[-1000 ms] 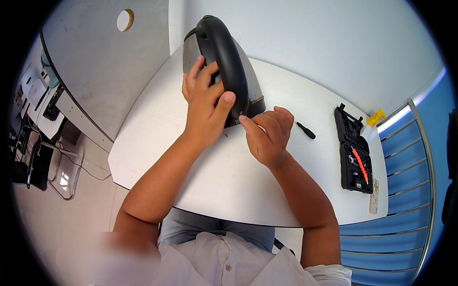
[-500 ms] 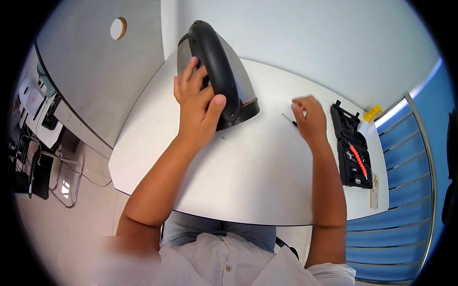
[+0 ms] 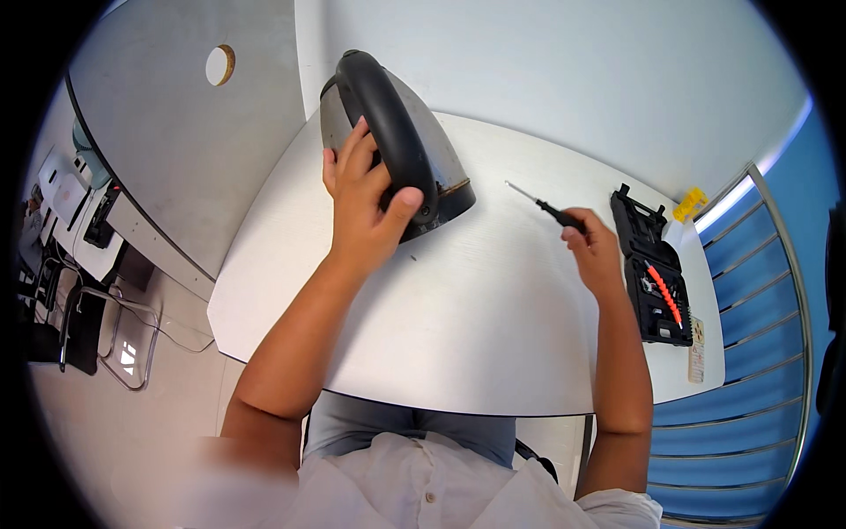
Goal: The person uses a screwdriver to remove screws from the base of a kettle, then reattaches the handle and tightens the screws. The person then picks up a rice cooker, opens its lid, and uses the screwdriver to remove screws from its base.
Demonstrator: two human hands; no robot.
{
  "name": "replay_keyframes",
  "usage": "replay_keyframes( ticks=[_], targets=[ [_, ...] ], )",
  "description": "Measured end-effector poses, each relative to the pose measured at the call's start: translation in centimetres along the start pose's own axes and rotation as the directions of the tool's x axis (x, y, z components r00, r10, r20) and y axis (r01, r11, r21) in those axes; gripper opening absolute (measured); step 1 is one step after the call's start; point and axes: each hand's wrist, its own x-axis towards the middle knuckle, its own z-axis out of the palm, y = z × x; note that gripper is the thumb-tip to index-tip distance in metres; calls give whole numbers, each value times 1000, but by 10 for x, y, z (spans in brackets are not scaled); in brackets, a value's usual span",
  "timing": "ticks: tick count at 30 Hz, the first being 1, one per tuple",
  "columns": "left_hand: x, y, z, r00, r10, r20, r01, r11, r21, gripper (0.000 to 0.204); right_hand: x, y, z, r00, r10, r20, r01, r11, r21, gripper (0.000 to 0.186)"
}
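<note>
A steel electric kettle (image 3: 443, 154) with a long black handle (image 3: 388, 110) is on the white table, its dark base ring toward the right and near. Whether it stands or lies is hard to tell. My left hand (image 3: 363, 198) grips the lower part of the handle, fingers on its left side and thumb over the near end. To the right, my right hand (image 3: 592, 247) pinches the black grip of a screwdriver (image 3: 548, 210). Its thin metal shaft points left and away, tip apart from the kettle. A tiny dark piece (image 3: 413, 258), perhaps a screw, lies near the kettle.
An open black tool case (image 3: 654, 291) with an orange flexible shaft (image 3: 663, 295) lies at the table's right. Beside it are a pale strip (image 3: 696, 351) and a yellow piece (image 3: 689, 204). A metal railing (image 3: 780, 234) borders the right, a grey partition (image 3: 194, 132) the left.
My right hand has moved slightly right and nearer, and the screwdriver is now lifted in its fingers. My left hand stays on the kettle's handle.
</note>
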Motion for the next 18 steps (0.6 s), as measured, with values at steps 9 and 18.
replay_keyframes(
  ticks=[9,18],
  targets=[
    [0,-5,-1,999,-38,-14,38,998,-53,51,-8,-126,-8,769,-617,-166,639,747,186,18],
    [2,-2,-1,1000,-6,7,6,999,-48,46,0,-168,29,677,-719,-157,705,695,-143,17]
  ],
)
